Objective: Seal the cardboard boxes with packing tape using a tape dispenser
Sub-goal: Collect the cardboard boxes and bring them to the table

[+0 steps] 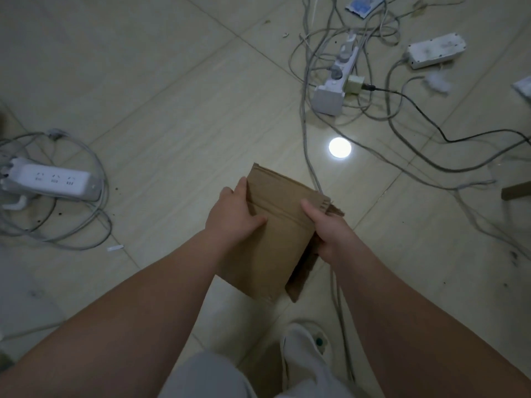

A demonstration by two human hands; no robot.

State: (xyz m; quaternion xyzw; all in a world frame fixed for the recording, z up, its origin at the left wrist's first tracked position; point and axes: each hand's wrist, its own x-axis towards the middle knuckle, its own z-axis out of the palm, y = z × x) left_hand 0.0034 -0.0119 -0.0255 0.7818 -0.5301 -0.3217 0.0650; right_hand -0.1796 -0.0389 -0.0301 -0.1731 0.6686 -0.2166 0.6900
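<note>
- The tiled floor [143, 81] fills the view under us. We see no tabletop and no tape dispenser, so we judge sealing cannot start until the tool is found.
- Loose cables [408, 130] sprawl across the right of the floor, and one runs directly under the box towards our shoe [304, 349]. A step forward could snag it and jerk the load from our grip.
- The cardboard box [270, 254] is folded flat and held in the air above the floor, with a darker flap hanging at its lower right. If we open it carelessly, that flap could tear or fold the wrong way.
- Our left hand [234, 216] clamps the box's left edge, thumb across the front face.
- Our right hand [327, 228] grips the right edge, fingers curled round it. With both holds at the edges, the panel could buckle.
- A power strip [54, 179] lies well to the left among more cords, another hazard if we set the box down there.
</note>
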